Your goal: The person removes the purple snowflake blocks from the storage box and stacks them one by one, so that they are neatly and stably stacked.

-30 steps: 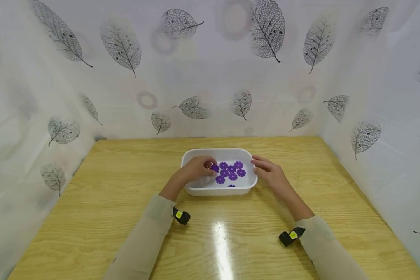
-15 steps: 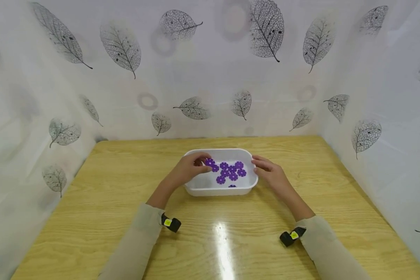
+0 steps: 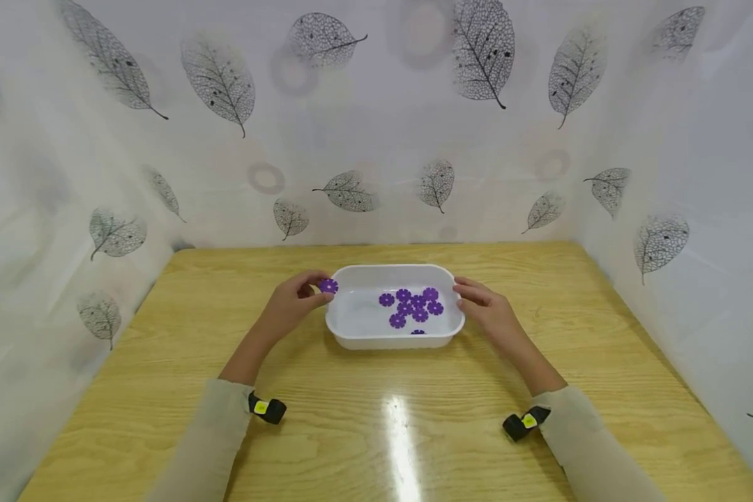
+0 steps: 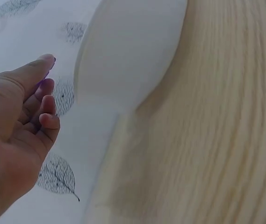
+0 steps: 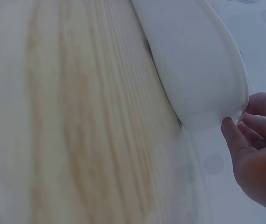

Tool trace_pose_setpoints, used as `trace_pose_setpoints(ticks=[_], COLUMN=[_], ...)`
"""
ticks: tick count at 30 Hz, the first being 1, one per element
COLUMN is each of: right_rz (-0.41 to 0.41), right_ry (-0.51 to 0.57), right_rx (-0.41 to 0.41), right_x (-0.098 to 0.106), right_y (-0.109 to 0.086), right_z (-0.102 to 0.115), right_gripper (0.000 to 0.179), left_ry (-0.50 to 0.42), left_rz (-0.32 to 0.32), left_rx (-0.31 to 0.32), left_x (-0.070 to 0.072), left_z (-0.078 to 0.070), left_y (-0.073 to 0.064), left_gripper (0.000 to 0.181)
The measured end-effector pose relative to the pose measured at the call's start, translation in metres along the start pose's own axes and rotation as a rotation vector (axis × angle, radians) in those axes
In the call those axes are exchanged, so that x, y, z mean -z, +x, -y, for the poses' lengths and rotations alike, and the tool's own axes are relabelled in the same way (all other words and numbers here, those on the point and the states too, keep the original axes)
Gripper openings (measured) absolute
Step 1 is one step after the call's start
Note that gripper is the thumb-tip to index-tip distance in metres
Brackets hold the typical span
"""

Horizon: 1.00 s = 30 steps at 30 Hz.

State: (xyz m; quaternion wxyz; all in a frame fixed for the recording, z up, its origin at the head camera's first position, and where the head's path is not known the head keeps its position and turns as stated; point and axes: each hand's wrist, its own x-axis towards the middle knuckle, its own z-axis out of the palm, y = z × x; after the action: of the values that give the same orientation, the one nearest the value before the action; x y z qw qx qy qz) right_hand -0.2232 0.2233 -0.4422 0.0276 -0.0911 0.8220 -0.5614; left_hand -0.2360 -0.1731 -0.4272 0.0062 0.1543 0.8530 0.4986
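My left hand [image 3: 291, 303] pinches a purple snowflake building disc [image 3: 329, 286] between thumb and fingers, at the left end of a white plastic tray [image 3: 364, 342]. In the left wrist view, only a thin purple edge of the disc [image 4: 48, 74] shows past the thumb. My right hand [image 3: 489, 312] holds the tray's right end. The right wrist view shows that thumb against the outer wall, with the fingers at the rim. Several more purple discs [image 3: 404, 307] lie inside the tray, mostly bunched toward its right half; one at the front is partly hidden by the near wall.
The tray stands on a wood-grain table [image 3: 351, 418]. A white curtain [image 3: 389, 139] printed with leaves hangs behind the table and along both sides. Each wrist wears a small black camera, the left camera [image 3: 267, 408] and the right camera [image 3: 526, 422].
My left hand has drawn back leftward from inside the tray to its left end, carrying a purple disc out with it. The right hand has stayed at the tray's right end.
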Motion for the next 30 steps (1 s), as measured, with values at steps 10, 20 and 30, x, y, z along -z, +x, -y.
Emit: trace_pose_setpoints(ticks=[10,20,30], right_rz=[0.021,0.007,0.01], right_ry=[0.009,0.008,0.0], right_rx=[-0.025,-0.033,-0.026], right_x=[-0.002,-0.003,-0.002], right_y=[-0.01,-0.011,-0.01], right_z=[0.027,0.032,0.03], right_gripper=[0.04,0.039,0.04], left_ry=[0.141,0.181,0.234], left_rz=[-0.012,0.012,0.045], left_rx=[0.105,0.236,0.216], left_x=[0.03,0.045,0.046], left_z=[0.033,0.056,0.068], left_y=[-0.019,-0.024,-0.026], left_gripper=[0.045,0.052,0.045])
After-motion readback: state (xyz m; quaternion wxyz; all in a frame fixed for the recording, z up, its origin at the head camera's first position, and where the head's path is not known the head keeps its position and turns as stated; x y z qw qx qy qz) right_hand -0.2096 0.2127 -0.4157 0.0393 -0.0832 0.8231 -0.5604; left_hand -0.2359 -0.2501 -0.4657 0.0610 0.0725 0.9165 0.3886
